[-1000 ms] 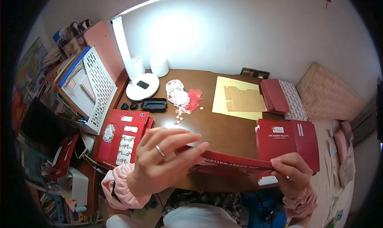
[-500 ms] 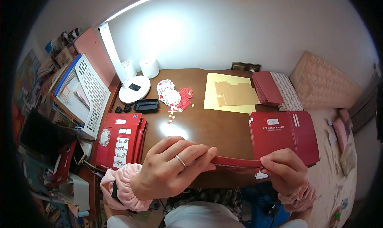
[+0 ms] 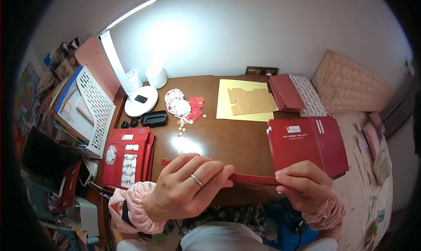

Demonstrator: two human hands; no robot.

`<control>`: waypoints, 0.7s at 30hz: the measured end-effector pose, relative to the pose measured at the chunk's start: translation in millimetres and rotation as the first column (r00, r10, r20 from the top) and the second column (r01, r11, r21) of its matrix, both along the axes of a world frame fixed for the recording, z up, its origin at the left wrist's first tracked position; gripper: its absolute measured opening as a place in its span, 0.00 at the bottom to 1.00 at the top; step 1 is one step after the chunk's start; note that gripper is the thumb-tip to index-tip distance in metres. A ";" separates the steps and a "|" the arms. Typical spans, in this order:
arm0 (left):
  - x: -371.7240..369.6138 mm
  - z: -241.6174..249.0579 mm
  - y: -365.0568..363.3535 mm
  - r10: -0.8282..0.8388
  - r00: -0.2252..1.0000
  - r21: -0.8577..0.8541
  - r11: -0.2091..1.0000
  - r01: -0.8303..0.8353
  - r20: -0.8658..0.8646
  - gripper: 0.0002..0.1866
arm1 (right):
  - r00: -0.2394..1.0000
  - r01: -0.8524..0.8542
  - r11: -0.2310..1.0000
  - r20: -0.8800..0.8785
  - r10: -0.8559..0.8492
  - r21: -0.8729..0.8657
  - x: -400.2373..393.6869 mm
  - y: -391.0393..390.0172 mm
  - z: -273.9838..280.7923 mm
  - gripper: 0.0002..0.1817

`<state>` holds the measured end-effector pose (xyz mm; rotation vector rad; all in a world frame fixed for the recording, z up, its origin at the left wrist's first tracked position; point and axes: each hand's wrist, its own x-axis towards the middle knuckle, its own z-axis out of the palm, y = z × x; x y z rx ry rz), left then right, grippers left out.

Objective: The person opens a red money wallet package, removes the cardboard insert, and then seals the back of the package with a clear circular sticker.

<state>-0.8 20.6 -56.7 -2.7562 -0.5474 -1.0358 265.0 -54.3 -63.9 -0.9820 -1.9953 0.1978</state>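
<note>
Between my two hands a flat red card item (image 3: 254, 179) is held nearly edge-on, so its faces are mostly hidden; it looks like one of the money wallets. My left hand (image 3: 186, 187), with a ring on one finger, pinches its left part between thumb and fingers. A red end shows beyond the knuckles on the far side. My right hand (image 3: 305, 185) pinches the right end. Nearby on the right is a stack of red money wallet packs (image 3: 291, 143), and on the left a pile of finished-looking red packs (image 3: 118, 159) with patterned windows.
White round patterned tags (image 3: 179, 107) and red slips (image 3: 196, 108) lie mid-table with small yellow squares. A yellow sheet (image 3: 223, 110) carries a tan card template (image 3: 254, 102). Red and patterned wallets (image 3: 285, 93) sit behind. A lamp (image 3: 141, 106) and black tray (image 3: 154, 118) stand left.
The view has shifted slightly, moving the table contents a little left. Both hands keep their pinch on the red card item, and a red end now shows left of my left hand.
</note>
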 end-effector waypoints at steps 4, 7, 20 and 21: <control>-2.2 5.7 -6.1 -0.006 1.000 -0.007 1.000 0.005 -0.010 0.20 | 0.998 0.063 0.998 0.009 -0.063 0.007 -0.5 -8.0 2.3 0.17; -12.7 14.7 -10.8 0.028 1.000 -0.074 0.997 -0.029 -0.007 0.20 | 0.993 0.105 0.992 0.048 -0.108 0.064 3.3 -18.5 2.9 0.17; -31.8 -97.4 -43.1 0.108 0.986 0.323 0.945 -0.060 -0.131 0.11 | 0.978 0.027 0.996 0.205 -0.044 0.088 11.1 -58.4 -85.5 0.21; -32.2 -106.3 -44.4 0.080 0.989 0.303 0.952 -0.040 -0.121 0.12 | 0.980 0.024 0.995 0.192 -0.043 0.101 10.5 -60.7 -93.9 0.22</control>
